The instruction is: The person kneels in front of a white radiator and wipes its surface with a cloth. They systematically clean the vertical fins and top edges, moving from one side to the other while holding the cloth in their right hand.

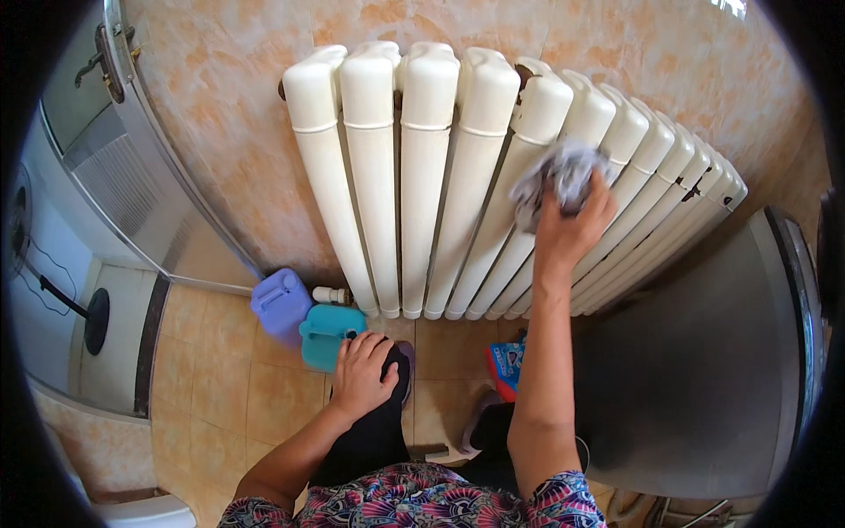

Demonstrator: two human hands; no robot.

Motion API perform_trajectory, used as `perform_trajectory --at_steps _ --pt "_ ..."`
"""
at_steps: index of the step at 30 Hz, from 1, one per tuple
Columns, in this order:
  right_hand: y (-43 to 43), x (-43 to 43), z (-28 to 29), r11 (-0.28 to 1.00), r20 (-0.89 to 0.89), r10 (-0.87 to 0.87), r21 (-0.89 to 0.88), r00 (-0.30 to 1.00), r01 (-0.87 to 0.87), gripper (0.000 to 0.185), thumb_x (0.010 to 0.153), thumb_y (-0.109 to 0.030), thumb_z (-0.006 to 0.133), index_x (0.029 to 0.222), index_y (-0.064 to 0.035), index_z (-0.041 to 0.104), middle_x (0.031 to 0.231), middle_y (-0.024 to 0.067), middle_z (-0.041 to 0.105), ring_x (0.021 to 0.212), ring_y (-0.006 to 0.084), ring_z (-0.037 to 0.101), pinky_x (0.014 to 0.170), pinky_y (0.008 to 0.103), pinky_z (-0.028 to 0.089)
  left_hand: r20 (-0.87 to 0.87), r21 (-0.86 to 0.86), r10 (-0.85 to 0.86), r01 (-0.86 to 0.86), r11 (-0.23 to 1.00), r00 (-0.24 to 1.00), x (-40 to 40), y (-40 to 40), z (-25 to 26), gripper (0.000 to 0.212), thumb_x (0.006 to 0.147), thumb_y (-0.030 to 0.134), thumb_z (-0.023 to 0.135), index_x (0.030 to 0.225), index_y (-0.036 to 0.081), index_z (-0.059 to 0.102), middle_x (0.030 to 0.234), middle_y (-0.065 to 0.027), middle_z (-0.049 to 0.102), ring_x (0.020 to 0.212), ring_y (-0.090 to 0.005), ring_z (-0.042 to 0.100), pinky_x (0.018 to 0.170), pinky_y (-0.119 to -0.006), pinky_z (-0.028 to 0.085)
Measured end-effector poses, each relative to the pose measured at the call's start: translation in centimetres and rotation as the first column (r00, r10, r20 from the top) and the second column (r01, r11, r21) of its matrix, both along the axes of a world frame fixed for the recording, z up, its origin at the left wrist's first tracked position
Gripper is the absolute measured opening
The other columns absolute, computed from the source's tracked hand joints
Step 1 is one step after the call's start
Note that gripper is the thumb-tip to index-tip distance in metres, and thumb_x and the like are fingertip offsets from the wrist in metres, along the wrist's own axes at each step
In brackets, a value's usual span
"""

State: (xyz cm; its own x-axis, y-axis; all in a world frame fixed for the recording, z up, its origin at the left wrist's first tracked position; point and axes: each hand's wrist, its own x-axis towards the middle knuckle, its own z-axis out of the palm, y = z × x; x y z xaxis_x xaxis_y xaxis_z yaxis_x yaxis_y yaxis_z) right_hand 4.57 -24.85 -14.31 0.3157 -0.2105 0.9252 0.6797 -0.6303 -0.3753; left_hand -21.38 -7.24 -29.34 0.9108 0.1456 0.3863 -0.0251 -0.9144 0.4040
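Observation:
My right hand [573, 228] holds a crumpled grey-and-white cloth [564, 175] against the front of a cream column radiator [422, 178], near the upper part of its middle columns. The cloth looks slightly blurred. Chipped paint and rusty spots mark several columns, mostly towards the right end. My left hand [366, 376] rests on my left knee, over black trousers, and nothing shows in it. Just beyond that hand a teal plastic jug [327, 330] stands on the floor.
A purple plastic jug [282, 303] stands beside a white pipe valve [330, 295] at the radiator's left foot. Between my legs and the radiator lies a blue-and-red packet [507, 363]. A large grey appliance [686, 356] is close on my right. At left are an open door [138, 171] and a fan [98, 321].

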Motion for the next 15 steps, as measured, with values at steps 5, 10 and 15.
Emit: perform_trajectory --at_steps 5,10,15 --pt "0.1 0.6 -2.9 1.000 0.043 -0.030 -0.006 0.999 0.030 0.062 0.070 0.001 0.077 0.126 -0.0009 0.052 0.121 0.0251 0.050 0.113 0.0429 0.051 0.094 0.0473 0.045 -0.003 0.005 0.007 -0.007 1.000 1.000 0.0 -0.1 0.0 0.038 0.075 0.015 0.070 0.111 0.003 0.065 0.122 -0.0146 0.061 0.118 -0.0349 0.053 0.099 -0.048 0.039" --pt "-0.7 -1.0 -22.3 1.000 -0.268 -0.016 -0.004 0.963 0.015 0.051 0.070 0.001 0.075 0.113 -0.0013 0.048 0.128 0.0302 0.043 0.122 0.0470 0.045 0.102 0.0512 0.039 -0.060 0.008 -0.005 0.005 1.000 0.998 0.5 -0.4 0.5 0.040 0.075 0.015 0.070 0.112 0.002 0.065 0.123 -0.0150 0.060 0.120 -0.0346 0.052 0.100 -0.049 0.038" --pt "0.5 -2.2 -36.3 0.981 -0.590 -0.012 0.150 0.808 0.125 0.045 0.070 -0.004 0.072 0.107 0.0051 0.048 0.109 0.0270 0.049 0.103 0.0444 0.045 0.094 0.0478 0.037 -0.100 0.011 -0.005 0.006 1.000 0.995 0.6 -0.2 0.6 0.042 0.074 0.016 0.071 0.113 0.002 0.065 0.124 -0.0153 0.059 0.121 -0.0341 0.052 0.101 -0.049 0.038"
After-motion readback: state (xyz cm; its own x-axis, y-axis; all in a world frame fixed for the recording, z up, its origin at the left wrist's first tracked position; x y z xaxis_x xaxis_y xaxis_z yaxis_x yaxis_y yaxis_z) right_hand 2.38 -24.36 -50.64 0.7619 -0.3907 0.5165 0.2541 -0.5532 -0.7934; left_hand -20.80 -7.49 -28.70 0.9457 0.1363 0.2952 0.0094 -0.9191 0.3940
